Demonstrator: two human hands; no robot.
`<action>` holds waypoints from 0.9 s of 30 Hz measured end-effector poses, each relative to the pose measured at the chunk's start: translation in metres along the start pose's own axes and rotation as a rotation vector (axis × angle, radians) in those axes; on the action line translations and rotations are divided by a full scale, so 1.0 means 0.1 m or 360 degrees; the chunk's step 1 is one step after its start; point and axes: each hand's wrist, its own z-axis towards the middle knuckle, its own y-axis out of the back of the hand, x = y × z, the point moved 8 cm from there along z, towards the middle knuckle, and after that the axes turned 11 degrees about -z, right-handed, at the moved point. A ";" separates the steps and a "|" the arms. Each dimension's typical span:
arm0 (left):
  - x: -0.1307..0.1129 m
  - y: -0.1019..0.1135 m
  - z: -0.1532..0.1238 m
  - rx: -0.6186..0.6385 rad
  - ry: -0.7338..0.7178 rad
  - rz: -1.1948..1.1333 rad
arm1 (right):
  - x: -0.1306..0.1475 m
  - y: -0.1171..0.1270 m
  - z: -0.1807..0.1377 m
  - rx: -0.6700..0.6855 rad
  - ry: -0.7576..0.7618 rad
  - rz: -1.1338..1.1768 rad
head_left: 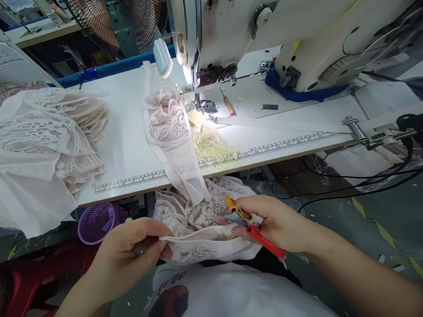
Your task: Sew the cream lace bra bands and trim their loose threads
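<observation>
Left hand: my left hand (131,247) sits low in the view, thumb and fingers pinched on the left edge of the lace piece (204,246).
Right hand: my right hand (274,221) is closed around the scissors (250,224), its fingertips resting on the right end of the same cloth.
Scissors: a small pair with one yellow grip and one red grip, lying across my right fingers, just above the cloth's top edge.
Lace piece: cream cloth with lace trim, held between both hands over my lap, below the front edge of the table (128,147).
Strip: a white strip (172,146) of joined lace cups runs from my lap up over the table edge to the needle.
Sewing machine: a white sewing machine (262,32) stands at the back right of the table, its lamp lighting the needle area.
Stack: a stack of lace cups (44,132) lies on the table's left end.
Basket: a purple basket (95,221) sits under the table, just beside my left hand.
</observation>
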 end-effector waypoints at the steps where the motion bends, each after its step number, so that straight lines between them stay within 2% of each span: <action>1: -0.01 -0.01 0.01 0.0008 -0.0007 0.0005 | 0.02 0.02 0.02 -0.0010 0.0016 -0.0023; 6: -0.06 -0.09 0.05 0.0051 0.0055 0.0046 | 0.23 -0.16 0.14 0.0082 0.0295 -0.0106; 9: -0.06 -0.10 0.05 0.0047 0.0131 0.0012 | 0.27 -0.26 0.19 0.0054 0.0363 -0.0108; 13: 0.06 -0.11 0.01 0.0059 0.0356 -0.0155 | 0.33 -0.37 0.18 0.0100 0.0468 -0.0099; 16: 0.12 -0.14 -0.07 0.0134 0.0473 -0.0168 | 0.41 -0.44 0.13 0.0210 0.0560 -0.0094; 19: 0.13 -0.21 -0.19 0.0281 0.0463 0.0044 | 0.49 -0.49 0.08 0.0312 0.0610 0.0000; 22: 0.27 -0.27 -0.39 0.0391 0.0567 0.0197 | 0.47 -0.53 0.08 0.0383 0.0541 0.0069; 24: 0.43 -0.26 -0.51 0.0345 0.0658 0.0111 | 0.41 -0.60 0.09 0.0467 0.0498 0.0070; 27: 0.60 -0.28 -0.59 0.0356 0.0660 -0.0069 | 0.35 -0.67 0.10 0.0541 0.0563 0.0120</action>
